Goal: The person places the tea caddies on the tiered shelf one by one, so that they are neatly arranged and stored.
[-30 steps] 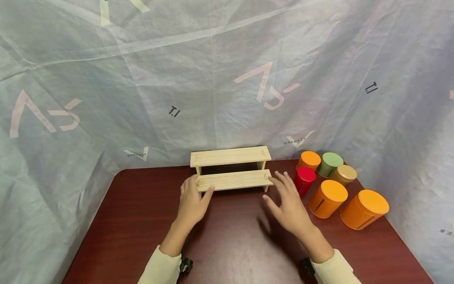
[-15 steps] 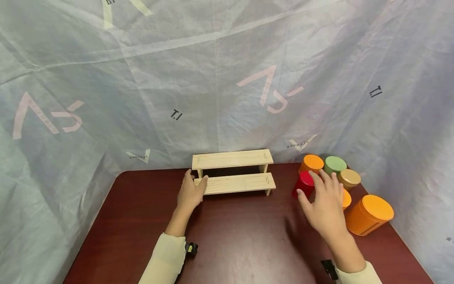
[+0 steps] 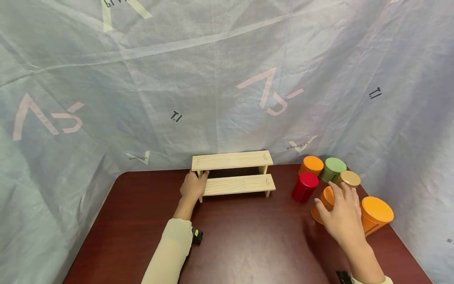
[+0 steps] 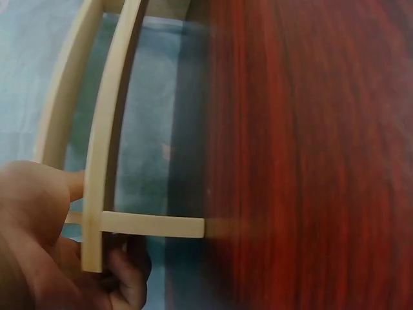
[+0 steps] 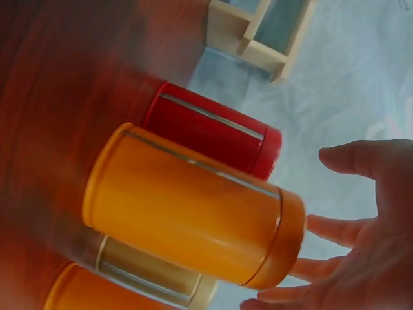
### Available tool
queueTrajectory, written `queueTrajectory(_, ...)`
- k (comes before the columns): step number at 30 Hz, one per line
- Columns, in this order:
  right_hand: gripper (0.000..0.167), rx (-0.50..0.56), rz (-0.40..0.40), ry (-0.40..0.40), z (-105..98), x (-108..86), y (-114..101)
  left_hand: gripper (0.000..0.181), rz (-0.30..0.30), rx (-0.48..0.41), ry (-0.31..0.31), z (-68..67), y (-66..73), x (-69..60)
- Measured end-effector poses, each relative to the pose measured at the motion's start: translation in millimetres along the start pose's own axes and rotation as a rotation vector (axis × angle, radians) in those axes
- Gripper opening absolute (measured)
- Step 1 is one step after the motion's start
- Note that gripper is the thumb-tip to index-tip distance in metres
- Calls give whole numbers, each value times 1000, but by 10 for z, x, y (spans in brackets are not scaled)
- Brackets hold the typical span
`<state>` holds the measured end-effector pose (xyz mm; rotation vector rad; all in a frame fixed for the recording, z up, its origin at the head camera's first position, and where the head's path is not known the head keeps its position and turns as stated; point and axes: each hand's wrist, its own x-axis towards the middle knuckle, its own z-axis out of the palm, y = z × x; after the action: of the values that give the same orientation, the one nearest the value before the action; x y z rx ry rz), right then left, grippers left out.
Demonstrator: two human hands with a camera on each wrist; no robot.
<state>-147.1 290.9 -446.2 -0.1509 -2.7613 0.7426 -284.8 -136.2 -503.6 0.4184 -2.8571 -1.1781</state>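
Note:
A two-step wooden shelf point(image 3: 237, 185) stands at the table's back edge. My left hand point(image 3: 191, 188) grips its left end; in the left wrist view the hand point(image 4: 39, 239) has its thumb and fingers around the end of the lower board point(image 4: 102, 148). My right hand point(image 3: 343, 221) hovers with spread fingers over an orange canister point(image 3: 320, 207). From the right wrist, that hand point(image 5: 361, 232) is beside the lid end of the orange canister point(image 5: 193, 206), thumb apart; whether the fingertips touch it is unclear. Just left of it stands a red canister point(image 3: 305, 187).
Behind are another orange canister point(image 3: 311, 165), a green one point(image 3: 333, 169) and a gold one point(image 3: 349, 178). A large orange canister point(image 3: 376, 211) stands near the right edge of the dark red table point(image 3: 241, 244). Grey cloth point(image 3: 198, 79) hangs behind.
My right hand has moved right, from the shelf's right end past the red canister to the orange one. My left hand has shifted its hold on the shelf's left end.

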Motion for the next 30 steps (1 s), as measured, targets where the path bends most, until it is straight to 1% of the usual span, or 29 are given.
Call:
queueTrajectory(4,74,-9,39,-45,33,-2,62,64,-32,27,-11,85,-57,49)
queueTrajectory(8,80,3,92,-59,71,14,114,58,-38,45,-8,140,-96,67)
queueTrajectory(12,90,10,146,-74,77,41,163,52,-23,43,5,164,-74,76)
queueTrajectory(15,93,5,161,-93,63,58,181,52,-24,45,0,174,-48,83)
queueTrajectory(19,96,0,158,-102,38,76,169,53,-30,56,-8,179,-35,89)
queueTrajectory(23,98,5,139,-92,30,79,136,51,-22,59,-9,175,-31,78)
queueTrajectory(26,99,45,95,-72,42,84,109,51,-21,61,-9,168,-31,65)
queueTrajectory(28,100,90,69,-60,56,93,85,51,-24,61,-8,164,-33,58)
queueTrajectory(30,102,132,56,-62,74,101,59,51,-28,59,-4,162,-33,58)
